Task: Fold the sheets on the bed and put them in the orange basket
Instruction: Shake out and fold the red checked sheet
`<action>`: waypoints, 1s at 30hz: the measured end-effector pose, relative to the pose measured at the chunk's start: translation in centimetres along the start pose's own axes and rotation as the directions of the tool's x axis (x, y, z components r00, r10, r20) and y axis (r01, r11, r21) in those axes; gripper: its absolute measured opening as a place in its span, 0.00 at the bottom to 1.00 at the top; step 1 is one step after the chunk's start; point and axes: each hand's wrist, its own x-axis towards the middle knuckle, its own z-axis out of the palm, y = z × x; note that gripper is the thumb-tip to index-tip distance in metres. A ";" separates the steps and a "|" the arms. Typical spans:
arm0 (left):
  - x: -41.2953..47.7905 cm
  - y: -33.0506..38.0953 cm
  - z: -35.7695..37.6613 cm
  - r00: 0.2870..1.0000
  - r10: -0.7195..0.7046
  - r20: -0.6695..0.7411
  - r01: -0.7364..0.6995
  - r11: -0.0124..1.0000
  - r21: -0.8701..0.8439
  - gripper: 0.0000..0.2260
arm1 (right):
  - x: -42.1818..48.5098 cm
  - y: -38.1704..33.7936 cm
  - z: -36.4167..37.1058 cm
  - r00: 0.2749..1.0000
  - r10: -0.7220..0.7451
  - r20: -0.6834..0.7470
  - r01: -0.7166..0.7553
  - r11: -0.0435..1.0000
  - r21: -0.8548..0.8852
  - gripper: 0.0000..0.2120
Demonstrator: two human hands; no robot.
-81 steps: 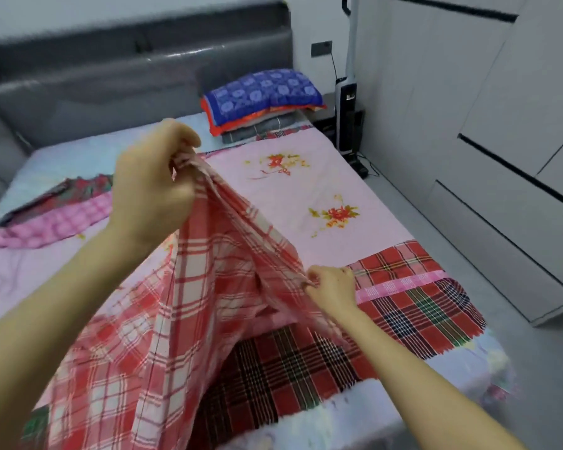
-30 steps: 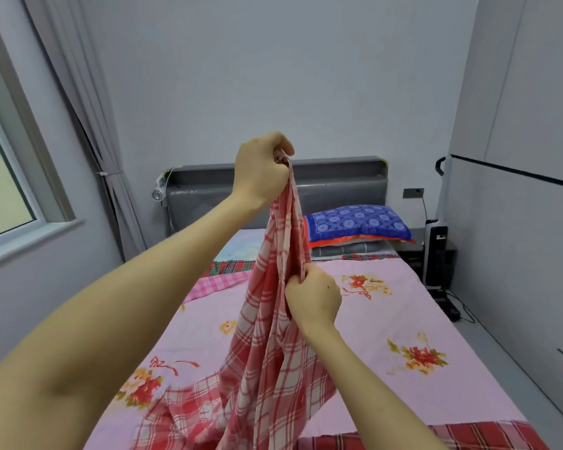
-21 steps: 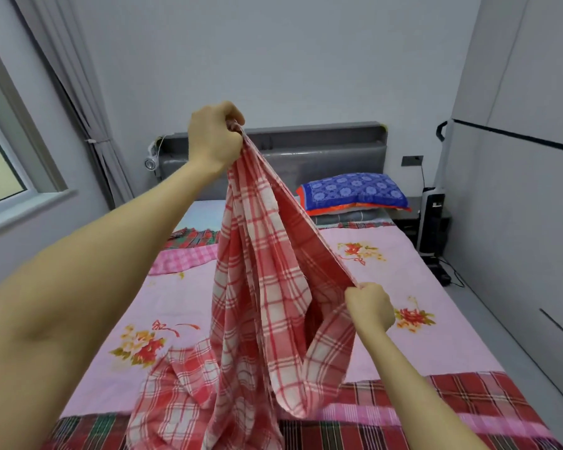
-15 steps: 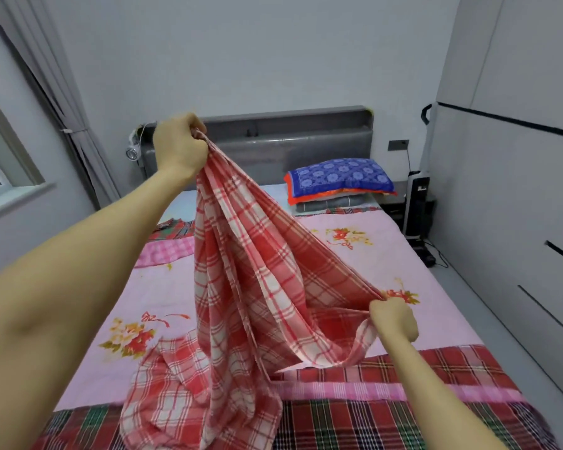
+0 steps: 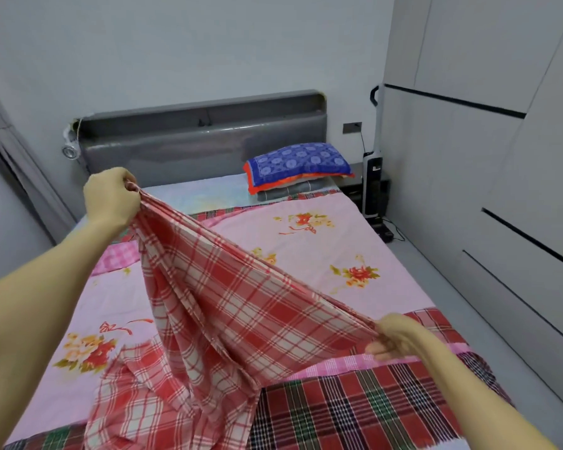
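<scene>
Nearest the camera, a dark red, green and black plaid cotton sheet (image 5: 355, 410) lies flat across the foot of the bed, below the right hand (image 5: 400, 336). That hand's fingers are curled round one bunched end of a red-and-white checked cotton sheet (image 5: 228, 306). The left hand (image 5: 111, 196), farther off and higher, pinches the other end of the same edge between thumb and curled fingers. The edge runs taut in a slanted line from hand to hand, and the rest of the cloth hangs below it in folds, its lower part heaped on the bed under the left forearm. Half a second ago the hands were closer together and the left one was up at the headboard's top; now it is lower, and the right one is lower and farther out to the right. A pink flower-printed sheet (image 5: 306, 241) is spread beyond both hands. Past it, to the right of the left hand, a blue patterned pillow with an orange border (image 5: 299, 162) rests against the grey padded headboard (image 5: 202, 138).
</scene>
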 end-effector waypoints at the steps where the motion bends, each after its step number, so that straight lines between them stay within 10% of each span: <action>1: -0.2 -0.3 0.2 1.000 -0.004 0.016 0.004 1.000 0.018 0.11 | 0.3 -0.7 -0.6 0.997 -0.040 -0.064 0.039 0.999 -0.003 0.13; 8: 2.9 -2.1 -2.4 0.989 -0.146 -0.027 0.148 0.982 0.115 0.07 | -1.7 -15.7 -4.5 0.845 -0.328 -0.422 0.516 0.708 0.482 0.12; 17: 13.7 -4.7 -14.7 0.859 -0.219 -0.463 0.244 0.970 -0.007 0.09 | -19.9 -40.3 -10.0 0.253 -0.707 -0.661 0.954 0.070 0.290 0.20; 19: 16.8 -4.5 -17.6 0.792 -0.299 -0.532 0.270 0.954 -0.134 0.05 | -22.9 -44.0 -10.3 0.154 -0.721 -0.676 0.986 0.067 0.152 0.19; 24: 21.3 -5.1 -20.2 0.761 -0.610 -0.220 0.427 0.726 -0.539 0.11 | -24.3 -48.5 -11.5 0.493 -0.787 -0.372 0.869 0.424 0.256 0.10; 30: 23.4 -4.4 -18.7 0.873 -0.488 0.029 0.351 0.584 -0.732 0.17 | -25.4 -51.9 -14.5 0.488 -0.803 -0.341 0.869 0.412 0.274 0.20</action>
